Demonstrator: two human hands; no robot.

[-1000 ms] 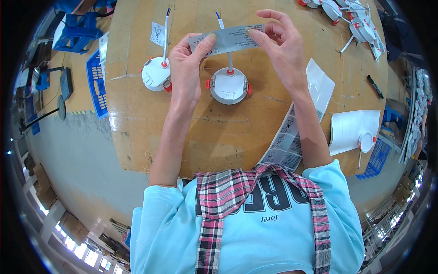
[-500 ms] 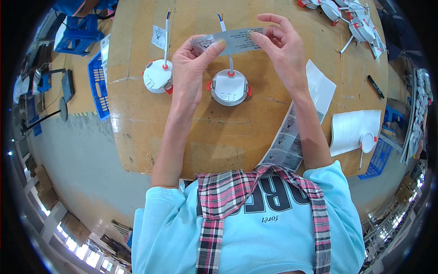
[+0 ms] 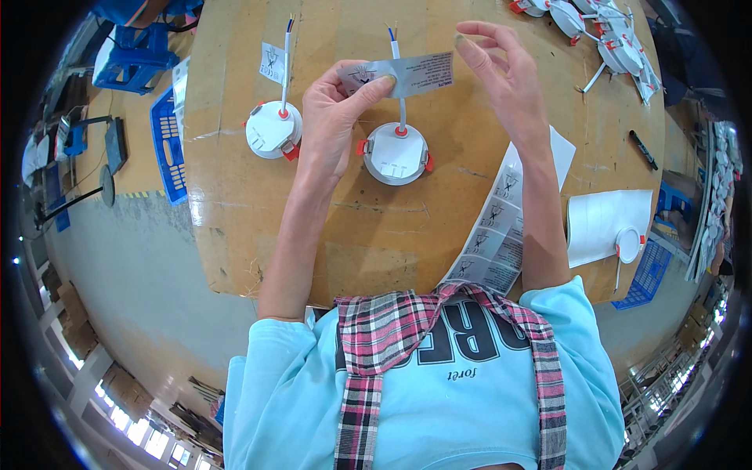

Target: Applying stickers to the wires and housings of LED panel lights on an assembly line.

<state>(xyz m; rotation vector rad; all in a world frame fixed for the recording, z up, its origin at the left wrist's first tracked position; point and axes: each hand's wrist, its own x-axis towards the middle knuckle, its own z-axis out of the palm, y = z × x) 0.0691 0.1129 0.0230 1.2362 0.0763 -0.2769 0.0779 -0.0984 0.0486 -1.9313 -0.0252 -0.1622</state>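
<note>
My left hand pinches the left part of a silver printed label between thumb and fingers. The label lies across the white cable of a round white downlight with red-tipped clips; whether it sticks to the cable I cannot tell. To the right of the label, my right hand is raised with fingers apart and nothing visible in them. Left of my left hand sits a second downlight, a similar label attached to its upright-pointing cable. A strip of silver labels runs partly beneath my right forearm.
Several more downlights are heaped at the table's far right. A black marker lies at the right edge, above a white sheet with a small round white piece. Blue crates stand beside the table.
My right hand has let go of the label's right end and moved slightly right and up. The label, still in my left hand, has shifted a little right.
</note>
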